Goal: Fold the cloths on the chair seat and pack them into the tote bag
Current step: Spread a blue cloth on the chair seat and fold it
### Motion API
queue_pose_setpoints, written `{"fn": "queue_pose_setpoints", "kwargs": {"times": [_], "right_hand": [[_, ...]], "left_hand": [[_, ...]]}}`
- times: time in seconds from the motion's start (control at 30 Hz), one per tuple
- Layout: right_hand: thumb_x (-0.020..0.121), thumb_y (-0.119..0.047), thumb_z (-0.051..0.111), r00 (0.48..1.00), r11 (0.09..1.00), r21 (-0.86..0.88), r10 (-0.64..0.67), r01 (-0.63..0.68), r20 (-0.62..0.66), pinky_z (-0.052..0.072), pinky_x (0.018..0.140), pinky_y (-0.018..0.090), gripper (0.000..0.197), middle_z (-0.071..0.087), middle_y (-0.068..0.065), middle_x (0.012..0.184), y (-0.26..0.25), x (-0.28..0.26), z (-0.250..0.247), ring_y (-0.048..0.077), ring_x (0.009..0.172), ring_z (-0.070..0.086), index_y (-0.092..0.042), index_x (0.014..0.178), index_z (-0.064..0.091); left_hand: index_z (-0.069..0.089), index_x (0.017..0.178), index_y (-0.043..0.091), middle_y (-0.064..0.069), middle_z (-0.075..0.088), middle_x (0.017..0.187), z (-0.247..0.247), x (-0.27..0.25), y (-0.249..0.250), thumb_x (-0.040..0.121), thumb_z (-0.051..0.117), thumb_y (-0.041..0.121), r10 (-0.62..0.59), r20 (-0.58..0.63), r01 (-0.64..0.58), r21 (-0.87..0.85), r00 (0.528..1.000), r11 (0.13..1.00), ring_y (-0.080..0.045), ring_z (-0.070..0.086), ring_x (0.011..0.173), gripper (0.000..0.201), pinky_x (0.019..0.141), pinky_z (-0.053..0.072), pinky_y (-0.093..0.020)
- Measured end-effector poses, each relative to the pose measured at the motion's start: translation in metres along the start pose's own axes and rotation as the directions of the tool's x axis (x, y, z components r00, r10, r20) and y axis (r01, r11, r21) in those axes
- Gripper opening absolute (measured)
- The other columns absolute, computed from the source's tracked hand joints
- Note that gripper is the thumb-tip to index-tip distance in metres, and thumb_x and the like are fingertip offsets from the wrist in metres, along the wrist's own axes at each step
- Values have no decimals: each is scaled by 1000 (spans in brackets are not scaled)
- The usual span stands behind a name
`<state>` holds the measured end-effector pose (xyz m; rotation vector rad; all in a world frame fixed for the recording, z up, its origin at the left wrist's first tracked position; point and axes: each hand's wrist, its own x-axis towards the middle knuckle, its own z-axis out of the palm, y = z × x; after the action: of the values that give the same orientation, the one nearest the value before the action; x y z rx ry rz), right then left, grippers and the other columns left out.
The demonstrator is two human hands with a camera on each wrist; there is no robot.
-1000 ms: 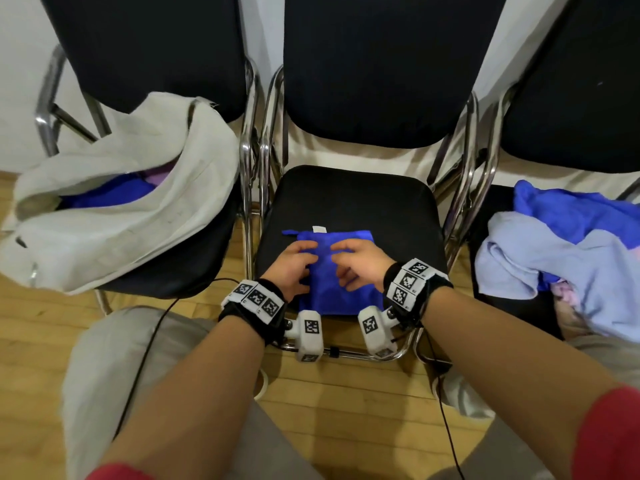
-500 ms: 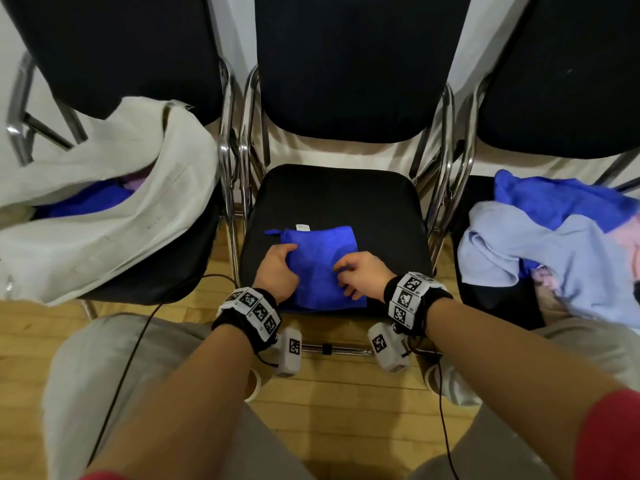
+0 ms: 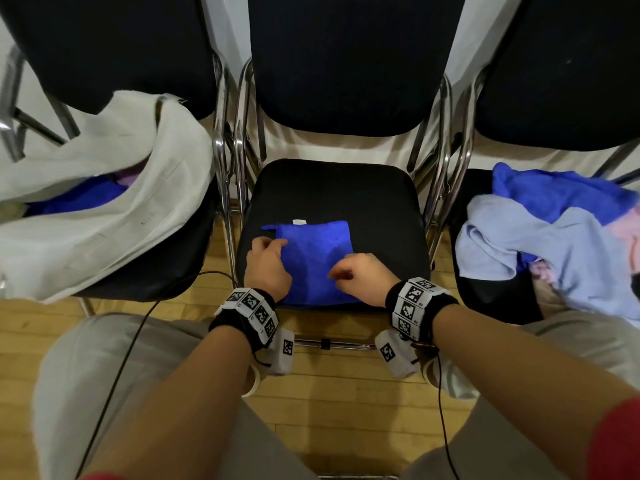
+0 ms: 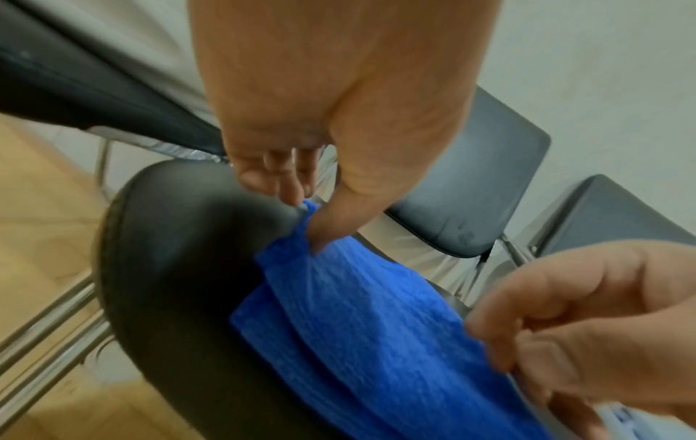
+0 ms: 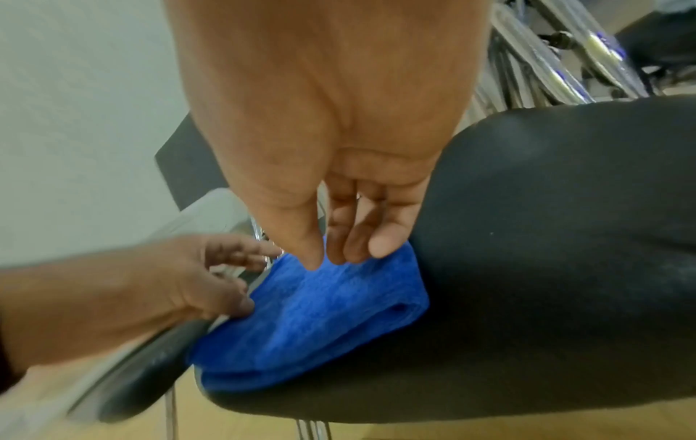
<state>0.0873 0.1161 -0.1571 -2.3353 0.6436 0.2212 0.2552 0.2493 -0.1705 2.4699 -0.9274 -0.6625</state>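
Note:
A folded blue cloth (image 3: 317,258) with a small white tag lies on the front half of the middle chair's black seat (image 3: 329,192). My left hand (image 3: 277,242) is at the cloth's left edge. In the left wrist view its thumb and fingers (image 4: 307,220) pinch that edge of the blue cloth (image 4: 357,327). My right hand (image 3: 337,273) sits on the near right part with fingers curled. In the right wrist view its thumb and fingertips (image 5: 327,259) close on the cloth's top layer (image 5: 320,321). The white tote bag (image 3: 121,216) lies open on the left chair.
Inside the tote bag lies a blue cloth (image 3: 79,199). A loose pile of blue, light blue and pink cloths (image 3: 540,244) covers the right chair seat. Chrome chair frames (image 3: 228,188) stand between the seats. A black cable (image 3: 138,323) hangs past my left knee.
Both hands lay side by side on the middle of the cloth. Now the left hand has slid to the cloth's left edge, and the right hand has curled its fingers nearer me.

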Motion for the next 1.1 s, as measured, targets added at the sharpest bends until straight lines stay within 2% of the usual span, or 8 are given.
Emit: {"fn": "queue_pose_setpoints", "kwargs": {"times": [0.1, 0.23, 0.37, 0.5, 0.7, 0.9, 1.03, 1.1], "right_hand": [[94, -23, 63, 997, 976, -209, -42, 54, 61, 48, 95, 32, 23, 57, -5, 116, 3, -1, 6, 15, 109, 55, -24, 116, 69], [91, -27, 65, 992, 925, -369, -46, 86, 116, 45, 93, 32, 32, 52, -2, 120, 5, -3, 16, 19, 116, 49, -26, 124, 66], [90, -19, 65, 986, 878, -458, -88, 143, 139, 43, 84, 30, 40, 49, 1, 124, 5, -2, 20, 21, 115, 47, -26, 129, 58], [94, -18, 58, 984, 842, -511, -129, 173, 121, 49, 88, 36, 33, 52, 3, 122, 4, -2, 23, 23, 113, 49, -24, 126, 58], [88, -16, 62, 999, 973, -229, -48, 41, -24, 50, 90, 35, 23, 63, -3, 111, -1, 3, 12, 18, 105, 58, -23, 109, 69], [85, -9, 69, 997, 988, 143, 65, -57, -49, 55, 88, 35, 20, 70, -2, 99, -4, 1, -9, 13, 91, 64, -16, 103, 73], [77, -38, 78, 1000, 971, -238, -8, 10, 9, 44, 88, 32, 45, 47, -5, 114, -2, -4, -7, 14, 102, 45, -27, 117, 60], [83, -34, 71, 996, 910, -406, -79, 86, 35, 42, 91, 33, 34, 49, -3, 117, 0, -7, -5, 18, 108, 45, -23, 114, 61]], "left_hand": [[55, 130, 24, -4, 36, 141, -2, -2, 5, 87, 63, 4, 89, -41, -85, 90, 995, 992, -25, 38, 131, 48, 108, 39, -39], [70, 106, 24, 1, 60, 115, 10, -10, 13, 88, 61, 6, 371, 140, -389, 142, 918, 910, -22, 55, 111, 27, 99, 46, -38], [69, 117, 27, 3, 58, 125, 20, -15, 10, 94, 59, 26, 367, 204, -411, 253, 908, 876, -23, 51, 115, 26, 98, 45, -41], [65, 123, 26, 2, 56, 125, 22, -14, 10, 89, 62, 43, 371, 208, -420, 298, 905, 857, -22, 50, 113, 38, 95, 46, -38], [63, 117, 28, 3, 52, 120, 28, -16, 12, 72, 74, 54, 338, 201, -391, 385, 920, 836, -23, 48, 113, 53, 94, 43, -40], [66, 109, 23, 0, 57, 120, 31, -16, 17, 95, 57, 35, 355, 72, -356, 363, 932, 861, -23, 50, 113, 21, 94, 43, -38], [68, 105, 20, 0, 58, 117, 24, -15, 24, 97, 51, 31, 364, 120, -383, 322, 924, 866, -24, 52, 110, 22, 92, 44, -40], [68, 99, 20, -1, 60, 111, 21, -16, 26, 97, 52, 32, 369, 152, -398, 313, 917, 862, -24, 55, 106, 21, 91, 45, -41]]}}
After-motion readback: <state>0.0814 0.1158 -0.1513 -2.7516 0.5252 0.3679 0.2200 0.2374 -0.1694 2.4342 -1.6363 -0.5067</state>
